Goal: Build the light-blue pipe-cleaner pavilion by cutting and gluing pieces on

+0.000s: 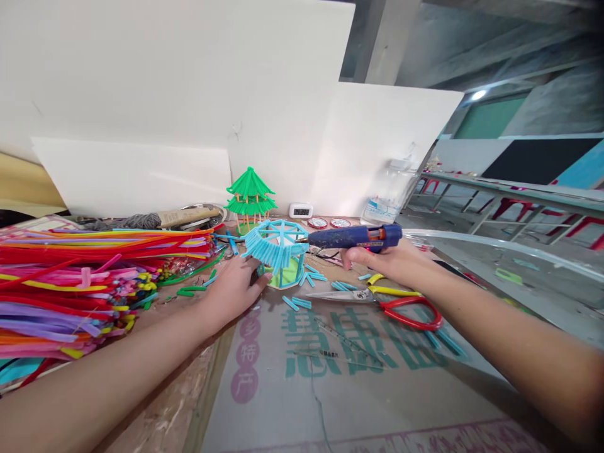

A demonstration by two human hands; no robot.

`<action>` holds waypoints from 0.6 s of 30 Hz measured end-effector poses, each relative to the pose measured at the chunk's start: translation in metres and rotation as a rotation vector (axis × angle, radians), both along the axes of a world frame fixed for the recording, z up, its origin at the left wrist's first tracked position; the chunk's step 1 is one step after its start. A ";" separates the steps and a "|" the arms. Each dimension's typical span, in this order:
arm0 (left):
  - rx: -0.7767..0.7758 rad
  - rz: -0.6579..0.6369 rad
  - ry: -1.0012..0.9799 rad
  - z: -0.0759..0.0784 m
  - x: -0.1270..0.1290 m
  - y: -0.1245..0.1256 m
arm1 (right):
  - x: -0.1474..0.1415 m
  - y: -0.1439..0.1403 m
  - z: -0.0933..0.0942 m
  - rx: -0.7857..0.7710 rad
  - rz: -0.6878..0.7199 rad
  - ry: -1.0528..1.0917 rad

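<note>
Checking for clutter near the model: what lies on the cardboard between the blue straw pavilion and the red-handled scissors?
In the head view, loose blue straw pieces lie between the blue straw pavilion and the red-handled scissors.
</note>
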State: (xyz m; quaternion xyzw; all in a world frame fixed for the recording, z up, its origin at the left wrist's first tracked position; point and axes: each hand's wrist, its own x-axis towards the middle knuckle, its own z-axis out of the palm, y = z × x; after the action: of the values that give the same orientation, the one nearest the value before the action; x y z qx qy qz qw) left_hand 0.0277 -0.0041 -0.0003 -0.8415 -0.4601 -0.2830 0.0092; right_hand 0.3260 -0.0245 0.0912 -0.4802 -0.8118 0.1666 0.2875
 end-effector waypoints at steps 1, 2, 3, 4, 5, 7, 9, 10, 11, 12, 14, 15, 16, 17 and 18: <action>-0.004 0.002 0.002 0.000 0.000 0.000 | 0.000 0.000 0.000 0.016 -0.012 -0.018; -0.008 0.005 0.004 0.000 0.000 0.000 | -0.001 0.000 0.001 0.028 -0.019 -0.035; -0.013 0.010 0.008 0.000 0.000 -0.001 | -0.002 -0.001 0.002 0.032 -0.018 -0.046; -0.017 0.013 0.010 0.001 0.000 -0.001 | -0.004 -0.002 0.003 0.024 -0.010 -0.046; -0.019 0.012 0.011 0.001 0.000 -0.001 | -0.006 -0.003 0.005 0.006 -0.003 -0.042; -0.017 0.005 0.007 0.002 0.001 -0.002 | -0.011 -0.006 0.007 -0.029 -0.009 -0.028; -0.010 0.000 0.003 0.002 0.001 -0.002 | -0.014 -0.010 0.008 -0.027 -0.032 -0.003; -0.009 0.000 0.004 0.003 0.001 -0.002 | -0.016 -0.011 0.008 -0.008 -0.038 0.015; -0.009 0.004 0.007 0.003 0.001 -0.002 | -0.017 -0.012 0.008 0.016 -0.039 0.037; -0.011 0.009 0.010 0.003 0.001 -0.002 | -0.018 -0.012 0.008 0.038 -0.035 0.060; -0.016 0.017 0.017 0.003 0.002 -0.002 | -0.019 -0.013 0.007 0.053 -0.015 0.093; -0.018 0.021 0.020 0.003 0.002 -0.002 | -0.020 -0.014 0.007 0.044 0.000 0.096; -0.019 0.024 0.022 0.003 0.001 -0.002 | -0.021 -0.014 0.008 0.029 0.017 0.094; -0.019 0.025 0.022 0.002 0.001 -0.001 | -0.022 -0.014 0.009 0.016 0.032 0.089; -0.019 0.024 0.020 0.002 0.001 -0.001 | -0.023 -0.015 0.009 0.006 0.043 0.084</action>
State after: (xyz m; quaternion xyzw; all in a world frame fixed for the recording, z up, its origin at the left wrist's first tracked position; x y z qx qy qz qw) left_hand 0.0289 -0.0053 0.0016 -0.8389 -0.4725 -0.2700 0.0092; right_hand 0.3034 -0.0394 0.1006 -0.4545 -0.8094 0.1906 0.3192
